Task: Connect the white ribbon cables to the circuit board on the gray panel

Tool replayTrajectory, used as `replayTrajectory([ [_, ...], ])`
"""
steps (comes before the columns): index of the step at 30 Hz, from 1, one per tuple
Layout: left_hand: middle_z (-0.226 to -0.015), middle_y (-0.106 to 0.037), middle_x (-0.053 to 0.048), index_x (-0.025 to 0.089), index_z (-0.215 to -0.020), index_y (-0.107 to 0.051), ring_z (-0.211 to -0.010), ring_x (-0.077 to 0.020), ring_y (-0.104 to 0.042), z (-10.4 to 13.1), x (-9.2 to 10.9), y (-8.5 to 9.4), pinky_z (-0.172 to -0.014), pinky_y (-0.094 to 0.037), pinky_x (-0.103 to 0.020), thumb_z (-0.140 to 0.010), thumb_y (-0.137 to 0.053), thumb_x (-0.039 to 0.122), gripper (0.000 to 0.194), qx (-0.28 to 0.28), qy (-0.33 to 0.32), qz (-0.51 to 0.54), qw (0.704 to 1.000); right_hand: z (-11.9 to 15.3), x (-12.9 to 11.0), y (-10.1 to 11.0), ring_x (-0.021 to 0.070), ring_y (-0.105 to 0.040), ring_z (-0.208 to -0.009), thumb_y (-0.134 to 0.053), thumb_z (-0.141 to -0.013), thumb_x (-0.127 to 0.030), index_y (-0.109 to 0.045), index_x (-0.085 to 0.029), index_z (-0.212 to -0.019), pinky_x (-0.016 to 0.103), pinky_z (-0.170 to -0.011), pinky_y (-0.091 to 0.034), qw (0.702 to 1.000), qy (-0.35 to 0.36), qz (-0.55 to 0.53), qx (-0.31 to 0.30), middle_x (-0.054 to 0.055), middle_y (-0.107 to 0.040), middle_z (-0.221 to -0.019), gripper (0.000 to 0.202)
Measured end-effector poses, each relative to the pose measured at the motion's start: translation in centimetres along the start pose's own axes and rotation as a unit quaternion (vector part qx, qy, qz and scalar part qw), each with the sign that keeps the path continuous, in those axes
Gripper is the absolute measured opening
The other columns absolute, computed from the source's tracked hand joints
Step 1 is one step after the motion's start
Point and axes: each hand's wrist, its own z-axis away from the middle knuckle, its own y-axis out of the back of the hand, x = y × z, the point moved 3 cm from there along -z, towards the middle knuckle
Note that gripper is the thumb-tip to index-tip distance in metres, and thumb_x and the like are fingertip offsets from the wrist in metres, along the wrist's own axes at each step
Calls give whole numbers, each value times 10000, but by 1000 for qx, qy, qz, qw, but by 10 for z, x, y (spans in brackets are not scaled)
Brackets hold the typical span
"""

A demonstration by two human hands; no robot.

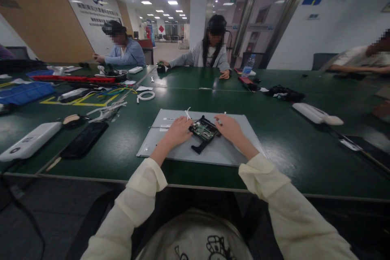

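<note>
A green circuit board [204,129] in a black frame [199,147] lies tilted on a light grey panel [195,155] in front of me. At the board's left edge is my left hand [179,131], its fingers bent together against that side. My right hand [229,128] is at the opposite edge, with thumb and index finger near the frame's upper right corner. What either set of fingertips grips is too small to make out. A white cable tie [188,112] sticks up behind my left hand.
Left of the panel lie a black phone [85,140], a white power bank [32,141], a coiled white cable [146,96] and a blue tray [27,92]. On the right is a white device [313,113] with a cable. Several people sit around the green table [292,142].
</note>
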Motion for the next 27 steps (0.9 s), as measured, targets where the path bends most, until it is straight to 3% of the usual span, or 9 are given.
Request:
replayTrajectory([
  [6, -997, -574, -85, 168, -996, -536, -944, -218, -536, -2, -8, -4, -820, -418, -336, -783, -456, 119, 232, 15, 64, 17, 998, 15, -31, 10, 201, -599, -887, -391, -886, -266, -584, -202, -1077, 275, -717, -426, 997, 39, 48, -36, 64, -637, -1046, 279],
  [11, -928, -585, -74, 167, -918, -554, -838, -192, -570, -1, -11, -7, -754, -442, -307, -842, -452, 242, 147, 25, 116, 66, 991, 26, -52, 8, 195, -601, -840, -385, -895, -263, -579, -195, -1047, 270, -703, -419, 996, 74, 30, -47, 69, -648, -976, 255],
  [17, -834, -588, -66, 160, -837, -583, -811, -201, -568, -2, -11, -13, -743, -455, -312, -757, -591, 361, 216, 10, 138, 109, 984, 19, -35, 9, 196, -581, -894, -432, -848, -212, -550, -163, -1089, 295, -774, -431, 998, 29, -39, 32, 92, -605, -1078, 273],
  [22, -840, -613, -69, 145, -852, -616, -775, -183, -579, -13, -15, -15, -733, -461, -296, -726, -615, 287, 190, -5, 129, 128, 983, 15, -26, 0, 169, -580, -872, -452, -811, -165, -561, -167, -1056, 283, -783, -435, 995, 20, -100, 8, 69, -614, -1051, 268],
  [27, -826, -643, -50, 160, -837, -654, -803, -182, -595, -34, -15, -19, -759, -457, -280, -692, -609, 193, 154, -30, 86, 121, 988, 20, -31, 8, 161, -592, -818, -446, -841, -199, -571, -188, -1055, 263, -726, -424, 999, 24, -36, 4, 61, -619, -1055, 249],
])
